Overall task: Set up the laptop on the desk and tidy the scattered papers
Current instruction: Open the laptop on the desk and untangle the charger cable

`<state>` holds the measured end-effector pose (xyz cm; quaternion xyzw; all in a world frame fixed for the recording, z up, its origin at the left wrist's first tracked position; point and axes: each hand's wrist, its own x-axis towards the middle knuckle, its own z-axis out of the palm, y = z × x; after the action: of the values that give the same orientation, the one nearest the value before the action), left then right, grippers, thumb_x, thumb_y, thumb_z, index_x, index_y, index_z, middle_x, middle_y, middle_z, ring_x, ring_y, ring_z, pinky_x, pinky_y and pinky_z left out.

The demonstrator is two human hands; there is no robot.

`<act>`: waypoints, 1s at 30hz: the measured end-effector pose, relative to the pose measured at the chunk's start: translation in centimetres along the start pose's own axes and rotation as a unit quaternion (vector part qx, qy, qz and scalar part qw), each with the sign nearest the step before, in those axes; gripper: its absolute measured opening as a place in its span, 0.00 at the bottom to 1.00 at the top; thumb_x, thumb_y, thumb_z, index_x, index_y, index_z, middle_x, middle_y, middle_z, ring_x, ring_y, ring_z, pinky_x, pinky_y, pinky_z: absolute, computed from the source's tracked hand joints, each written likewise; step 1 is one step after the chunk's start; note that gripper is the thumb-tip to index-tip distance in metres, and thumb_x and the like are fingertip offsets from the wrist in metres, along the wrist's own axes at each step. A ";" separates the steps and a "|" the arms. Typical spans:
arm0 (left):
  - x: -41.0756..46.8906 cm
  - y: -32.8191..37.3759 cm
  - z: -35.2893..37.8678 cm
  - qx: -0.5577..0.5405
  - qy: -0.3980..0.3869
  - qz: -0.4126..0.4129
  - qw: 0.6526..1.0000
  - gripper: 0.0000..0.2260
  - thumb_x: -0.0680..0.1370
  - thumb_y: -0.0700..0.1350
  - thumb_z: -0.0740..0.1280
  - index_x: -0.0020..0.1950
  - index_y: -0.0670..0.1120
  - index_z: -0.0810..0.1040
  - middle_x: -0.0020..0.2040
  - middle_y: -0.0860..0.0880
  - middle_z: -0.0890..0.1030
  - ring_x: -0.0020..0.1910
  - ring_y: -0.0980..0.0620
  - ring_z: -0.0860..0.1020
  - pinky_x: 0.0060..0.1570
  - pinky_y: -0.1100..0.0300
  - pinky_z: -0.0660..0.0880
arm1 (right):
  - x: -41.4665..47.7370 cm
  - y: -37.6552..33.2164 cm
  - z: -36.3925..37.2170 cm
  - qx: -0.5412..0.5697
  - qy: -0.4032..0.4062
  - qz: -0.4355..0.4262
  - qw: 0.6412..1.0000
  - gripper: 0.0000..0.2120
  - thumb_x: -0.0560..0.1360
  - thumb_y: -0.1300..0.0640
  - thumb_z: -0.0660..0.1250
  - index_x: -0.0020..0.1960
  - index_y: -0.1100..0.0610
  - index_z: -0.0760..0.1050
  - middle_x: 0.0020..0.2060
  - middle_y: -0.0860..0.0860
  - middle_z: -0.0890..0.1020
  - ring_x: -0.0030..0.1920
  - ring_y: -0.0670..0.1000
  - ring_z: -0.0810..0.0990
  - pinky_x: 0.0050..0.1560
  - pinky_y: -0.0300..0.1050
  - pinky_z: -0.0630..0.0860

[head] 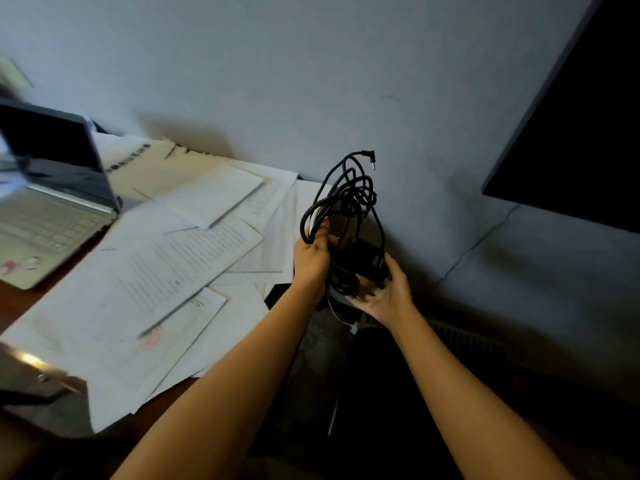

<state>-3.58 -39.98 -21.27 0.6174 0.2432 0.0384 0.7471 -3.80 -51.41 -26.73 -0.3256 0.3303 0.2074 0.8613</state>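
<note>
A silver laptop [48,202] stands open at the left of the brown desk [20,299], its screen dark. Scattered white papers [166,265] cover most of the desk to its right, overlapping one another. Past the desk's right end I hold up a tangled black charger cable [349,199] with its black power brick [367,259]. My left hand [311,258] grips the cable loops. My right hand [384,292] cups the brick and the lower coils from below, thumb on the brick. The barrel plug [371,160] sticks up at the top.
A grey wall [311,81] runs behind the desk. A dark panel [581,126] fills the upper right. Below my hands the floor is dark, with a thin white cord [341,318] hanging down. A metal fitting [38,368] shows at the lower left.
</note>
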 end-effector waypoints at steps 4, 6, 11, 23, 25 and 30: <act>1.0 2.5 -4.6 -0.026 0.027 0.023 0.999 0.12 0.81 0.48 0.60 0.39 0.45 0.73 0.34 0.50 0.75 0.35 0.53 0.75 0.38 0.62 0.71 | 0.1 3.0 5.0 -0.026 -0.039 0.023 0.999 0.23 0.74 0.44 0.63 0.64 0.56 0.70 0.60 0.58 0.74 0.65 0.59 0.70 0.57 0.55 0.68; 1.7 3.6 -7.3 -0.036 0.035 0.027 0.998 0.10 0.81 0.48 0.60 0.44 0.43 0.73 0.34 0.49 0.76 0.34 0.53 0.74 0.38 0.63 0.70 | 0.1 4.8 7.2 -0.045 -0.057 0.027 0.997 0.24 0.74 0.43 0.62 0.64 0.56 0.71 0.60 0.58 0.74 0.60 0.58 0.72 0.51 0.51 0.70; 3.2 6.1 -14.8 -0.050 0.046 0.009 0.998 0.12 0.81 0.48 0.60 0.41 0.43 0.74 0.36 0.48 0.78 0.36 0.52 0.75 0.43 0.60 0.73 | -0.5 10.5 12.5 -0.050 -0.080 0.028 0.995 0.19 0.73 0.43 0.64 0.55 0.56 0.73 0.51 0.57 0.75 0.49 0.55 0.74 0.43 0.45 0.69; 5.7 10.3 -32.4 0.038 -0.129 0.038 0.990 0.04 0.81 0.44 0.61 0.46 0.48 0.71 0.44 0.49 0.78 0.40 0.55 0.77 0.40 0.65 0.73 | -0.3 24.4 23.5 -0.016 -0.117 -0.048 0.992 0.14 0.79 0.53 0.60 0.61 0.59 0.74 0.39 0.55 0.81 0.39 0.52 0.78 0.24 0.35 0.74; 6.3 10.8 -34.8 0.072 -0.148 0.032 0.986 0.02 0.80 0.42 0.62 0.49 0.49 0.72 0.46 0.47 0.78 0.43 0.53 0.78 0.43 0.63 0.73 | -0.3 25.8 24.7 -0.010 -0.123 -0.071 0.990 0.10 0.79 0.54 0.59 0.52 0.59 0.76 0.36 0.56 0.82 0.40 0.54 0.79 0.32 0.43 0.79; 8.0 12.1 -39.9 0.089 -0.170 -0.008 0.981 0.12 0.79 0.36 0.61 0.60 0.48 0.68 0.52 0.44 0.77 0.45 0.53 0.78 0.44 0.62 0.74 | 0.3 27.5 26.1 -0.052 -0.063 -0.098 0.992 0.09 0.78 0.56 0.62 0.51 0.61 0.76 0.40 0.57 0.79 0.38 0.55 0.77 0.37 0.47 0.77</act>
<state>-10.03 1.80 -17.15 0.6774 0.1198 -0.0947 0.7196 -8.03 -13.85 -23.75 -0.3867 0.2308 0.1592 0.8785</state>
